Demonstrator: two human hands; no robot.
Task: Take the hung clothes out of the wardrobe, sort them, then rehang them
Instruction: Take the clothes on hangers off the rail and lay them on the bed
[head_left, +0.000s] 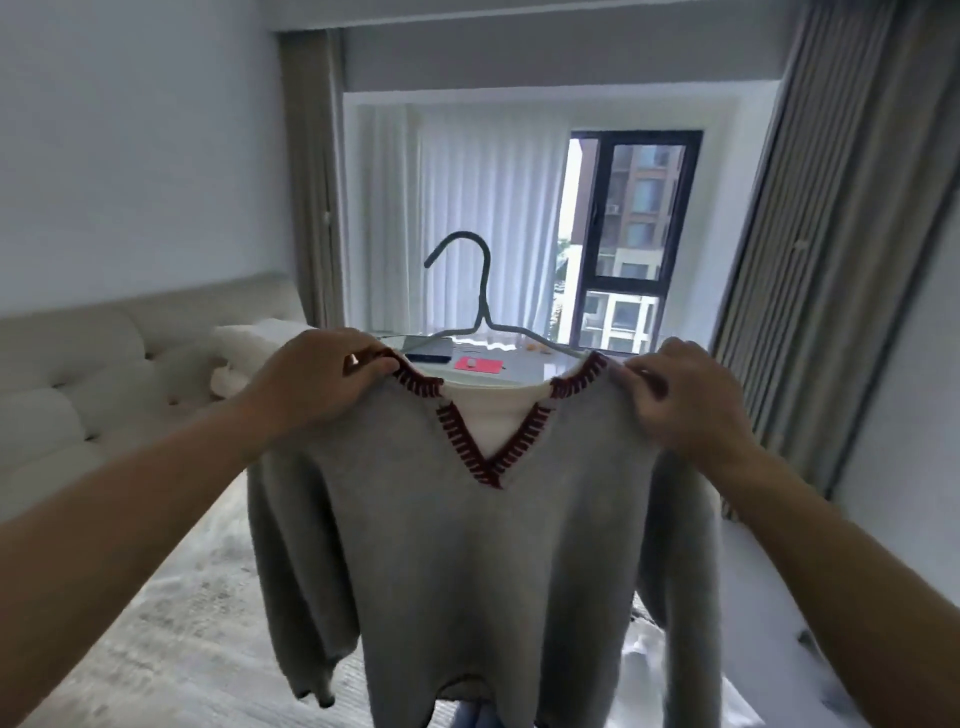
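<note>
The grey V-neck sweater (467, 545) with red-stitched collar hung up in mid-air in front of the window (631, 239) — left hand (317, 382) and right hand (680, 402) each gripped a shoulder — with the thin wire hanger (480, 291) poking out the neck.

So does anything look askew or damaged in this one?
Nothing stands out. The grey sweater sits evenly on its hanger, held up level by the left hand and right hand at the shoulders; no damage shows.
</note>
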